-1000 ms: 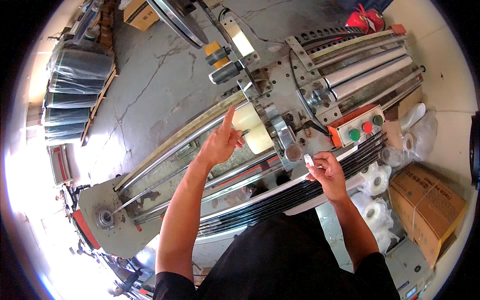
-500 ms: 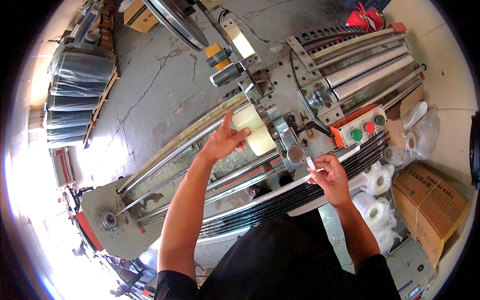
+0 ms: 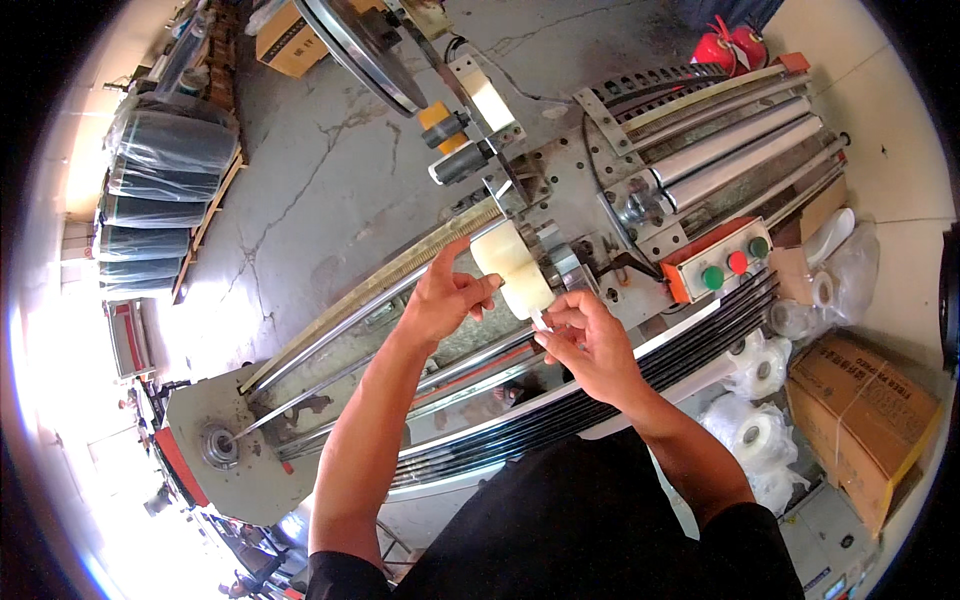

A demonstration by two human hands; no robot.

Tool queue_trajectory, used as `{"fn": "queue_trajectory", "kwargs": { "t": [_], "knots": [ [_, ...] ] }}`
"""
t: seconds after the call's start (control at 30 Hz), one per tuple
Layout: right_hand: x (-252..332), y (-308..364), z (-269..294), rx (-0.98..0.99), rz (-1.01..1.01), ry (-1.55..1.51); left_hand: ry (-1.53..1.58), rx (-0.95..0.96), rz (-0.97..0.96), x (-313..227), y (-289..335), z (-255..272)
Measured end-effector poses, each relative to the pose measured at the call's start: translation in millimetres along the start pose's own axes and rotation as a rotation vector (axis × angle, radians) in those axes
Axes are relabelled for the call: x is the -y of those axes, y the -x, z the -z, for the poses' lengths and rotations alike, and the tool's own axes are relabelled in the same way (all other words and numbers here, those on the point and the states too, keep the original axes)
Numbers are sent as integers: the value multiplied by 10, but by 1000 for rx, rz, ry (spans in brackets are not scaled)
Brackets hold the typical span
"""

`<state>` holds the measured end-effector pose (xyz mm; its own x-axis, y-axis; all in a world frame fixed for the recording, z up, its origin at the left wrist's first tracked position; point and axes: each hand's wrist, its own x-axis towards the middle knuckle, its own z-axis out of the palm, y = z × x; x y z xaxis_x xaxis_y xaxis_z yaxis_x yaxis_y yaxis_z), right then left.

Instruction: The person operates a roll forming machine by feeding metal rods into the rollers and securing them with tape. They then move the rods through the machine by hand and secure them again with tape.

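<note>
Near the middle of the machine [image 3: 572, 172], head view: two cream rollers sit side by side between the hands; one is the upper roller [image 3: 498, 249], the other is the lower roller [image 3: 528, 291];
Line of the pair: it goes from upper left to lower right, crosswise to the length of the machine; the axis of each single roller I cannot tell with certainty;
Left hand [image 3: 440, 302]: grasps no object that can be seen; its index finger [image 3: 449, 258] is stretched toward the left edge of the upper roller, the thumb reaches to about where the two rollers meet, the other fingers are curled; from this hand the pair lies to the right and slightly upward;
Right hand [image 3: 592, 345]: pinches a small white piece [image 3: 540, 321] between thumb and fingertips; from this hand the pair lies to the upper left;
White piece: it is just at the bottom end of the lower roller; whether it touches the surface is too small to tell;
Nearer hand: the right one for the lower roller, the left one for the upper roller;
Button box [image 3: 705, 258]: it stands to the upper right of the right hand, well apart from the white piece
</note>
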<state>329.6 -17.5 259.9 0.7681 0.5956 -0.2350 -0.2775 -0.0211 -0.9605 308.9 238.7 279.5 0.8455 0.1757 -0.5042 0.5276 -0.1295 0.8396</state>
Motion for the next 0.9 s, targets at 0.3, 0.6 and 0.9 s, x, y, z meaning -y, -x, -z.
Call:
{"fn": "queue_trajectory", "kwargs": {
  "t": [0.3, 0.6, 0.9],
  "knots": [
    [-160, -310, -215, -53, 74, 139, 33, 36, 18, -109, 96, 71],
    [-121, -437, -301, -48, 66, 50, 57, 85, -37, 52, 49, 40],
    [78, -213, -289, -33, 31, -123, -39, 60, -51, 54, 31, 32]
  ]
}}
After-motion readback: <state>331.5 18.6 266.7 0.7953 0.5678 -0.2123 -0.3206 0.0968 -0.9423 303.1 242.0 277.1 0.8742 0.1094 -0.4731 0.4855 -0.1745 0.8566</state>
